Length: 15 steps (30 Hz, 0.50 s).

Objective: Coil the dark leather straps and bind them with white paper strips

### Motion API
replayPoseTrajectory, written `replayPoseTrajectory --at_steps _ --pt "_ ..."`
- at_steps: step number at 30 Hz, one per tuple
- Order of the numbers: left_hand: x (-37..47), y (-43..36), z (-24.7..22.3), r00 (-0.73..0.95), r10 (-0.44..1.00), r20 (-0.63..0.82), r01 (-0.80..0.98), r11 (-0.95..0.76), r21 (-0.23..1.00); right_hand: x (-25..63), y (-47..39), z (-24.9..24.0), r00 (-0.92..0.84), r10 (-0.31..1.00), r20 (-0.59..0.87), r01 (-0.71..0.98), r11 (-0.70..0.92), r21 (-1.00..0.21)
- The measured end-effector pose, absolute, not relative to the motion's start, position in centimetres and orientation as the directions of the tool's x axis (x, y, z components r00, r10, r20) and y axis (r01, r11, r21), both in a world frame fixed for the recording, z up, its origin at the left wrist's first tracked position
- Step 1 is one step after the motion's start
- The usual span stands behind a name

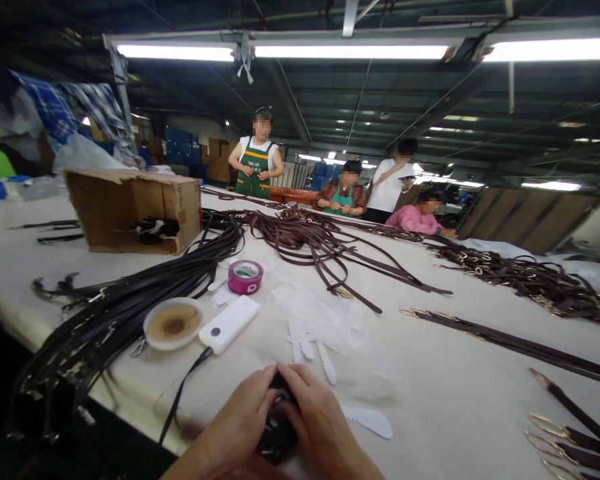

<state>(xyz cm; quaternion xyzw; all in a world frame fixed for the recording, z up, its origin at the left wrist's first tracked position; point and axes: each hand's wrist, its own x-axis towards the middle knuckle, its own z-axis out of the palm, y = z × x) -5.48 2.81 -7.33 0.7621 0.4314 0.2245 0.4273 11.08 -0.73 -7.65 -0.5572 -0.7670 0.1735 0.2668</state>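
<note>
At the near edge of the table, my left hand [245, 410] and my right hand [321, 417] close around a dark rounded bundle [278, 437] that looks like a coiled black strap with a shiny metal part. Fingertips of both hands meet above it, and they hide much of it. To the right of my right hand lies a white plastic knife [369, 421]. More white plastic knives [325, 363] rest on clear plastic film [353, 327] just beyond my hands. A white power bank [230, 325] with a black cable is ahead on the left.
Black straps [145, 293] with metal clips hang over the left edge. A shallow bowl [150, 337], purple tape roll [245, 277] and open cardboard box [130, 207] stand nearby. Brown straps [300, 233] cover the middle, with more brown straps [540, 280] right. Several people sit or stand beyond.
</note>
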Motion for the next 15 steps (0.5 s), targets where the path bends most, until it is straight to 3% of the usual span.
replayPoseTrajectory --at_steps 4,6,8,10,15 --pt "-5.5 2.6 -7.3 0.539 0.842 -0.002 0.442 -0.281 0.852 10.8 -0.4 -7.8 -0.276 0.918 0.285 0.879 0.361 -0.312" --pt "-5.5 2.6 -7.2 0.553 0.833 0.018 0.400 -0.285 0.871 10.8 -0.2 -8.0 -0.366 0.852 0.375 0.886 0.442 -0.138" --pt "-5.4 2.7 -7.0 0.571 0.820 0.031 0.357 -0.283 0.890 10.8 0.0 -8.4 -0.445 0.769 0.460 0.855 0.517 -0.038" --pt "-5.4 2.7 -6.7 0.578 0.816 0.030 0.350 -0.281 0.894 10.8 0.3 -8.8 -0.448 0.739 0.504 0.840 0.541 -0.047" --pt "-5.5 2.1 -5.8 0.585 0.810 -0.039 0.479 -0.306 0.823 10.5 0.4 -9.3 -0.316 0.828 0.462 0.893 0.425 -0.150"
